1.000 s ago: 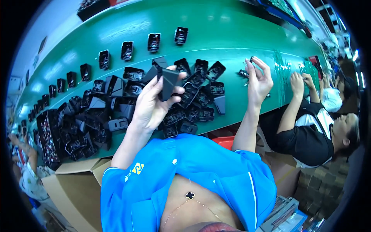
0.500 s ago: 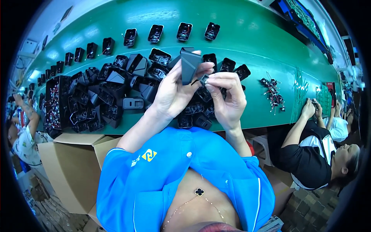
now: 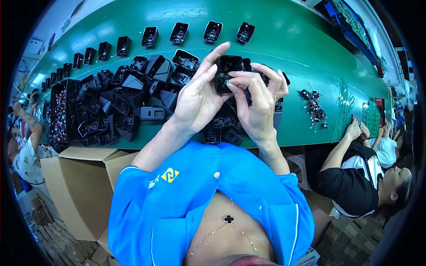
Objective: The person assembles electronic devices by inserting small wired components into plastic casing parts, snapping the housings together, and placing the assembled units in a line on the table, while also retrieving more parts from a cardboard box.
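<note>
Both my hands meet above the green table (image 3: 284, 48), around one black plastic housing (image 3: 228, 66). My left hand (image 3: 195, 99) grips the housing from the left, fingers stretched up along its side. My right hand (image 3: 259, 104) curls over it from the right, fingertips pressing a small component with a green part (image 3: 226, 81) at the housing's lower opening. A heap of similar black housings (image 3: 128, 95) lies under and left of my hands.
A row of single black housings (image 3: 179, 32) runs along the far side of the table. Small wired components (image 3: 313, 104) lie to the right. A cardboard box (image 3: 75, 186) stands at lower left. A person in black and white (image 3: 359, 177) works at right; another person's arm (image 3: 31, 124) shows at left.
My right hand came back from the wired parts at the right and joined my left hand. The housing, first held in my left hand alone, is now held by both, its open side turned toward me.
</note>
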The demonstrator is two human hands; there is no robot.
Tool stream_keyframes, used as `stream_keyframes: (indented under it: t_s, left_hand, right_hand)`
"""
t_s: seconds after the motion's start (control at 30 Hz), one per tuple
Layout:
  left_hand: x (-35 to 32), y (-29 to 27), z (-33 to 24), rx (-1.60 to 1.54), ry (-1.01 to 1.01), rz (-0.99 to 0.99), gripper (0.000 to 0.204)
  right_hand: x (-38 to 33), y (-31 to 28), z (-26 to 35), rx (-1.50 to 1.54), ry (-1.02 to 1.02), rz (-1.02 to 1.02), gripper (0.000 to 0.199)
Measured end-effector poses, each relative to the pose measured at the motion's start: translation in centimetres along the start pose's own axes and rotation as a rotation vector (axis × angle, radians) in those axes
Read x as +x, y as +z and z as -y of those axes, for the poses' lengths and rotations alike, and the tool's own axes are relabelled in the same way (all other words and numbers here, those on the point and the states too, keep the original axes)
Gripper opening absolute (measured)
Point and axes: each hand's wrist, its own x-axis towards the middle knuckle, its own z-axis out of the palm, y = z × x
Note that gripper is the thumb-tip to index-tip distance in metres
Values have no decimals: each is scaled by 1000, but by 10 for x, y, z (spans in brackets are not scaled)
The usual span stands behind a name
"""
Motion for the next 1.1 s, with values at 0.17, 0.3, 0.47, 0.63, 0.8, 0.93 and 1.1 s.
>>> stream_keyframes:
  t_s: [0.17, 0.3, 0.47, 0.63, 0.8, 0.93, 1.1]
  left_hand:
    - [-1, -16, -5, 131, -82, 16, 50]
    - [-1, -13, -1, 191, -41, -8, 52]
    - [-1, -5, 5, 446, 74, -22, 52]
    - [-3, 5, 4, 721, 213, 110, 48]
    - [-7, 4, 2, 776, 236, 180, 45]
    - [-5, 4, -3, 720, 135, 129, 45]
    - [-1, -3, -8, 468, -32, -6, 48]
  right_hand:
    - [4, -7, -3, 54, 63, 68, 12]
    - [4, -3, -7, 116, 84, 30, 13]
    - [4, 3, -16, 217, 71, -132, 14]
    - [-4, 6, -32, 223, -23, -301, 17]
    - [-14, 11, -42, 322, -91, -382, 21]
    - [-15, 12, -34, 360, 10, -289, 20]
    - [-1, 4, -30, 331, 16, -68, 23]
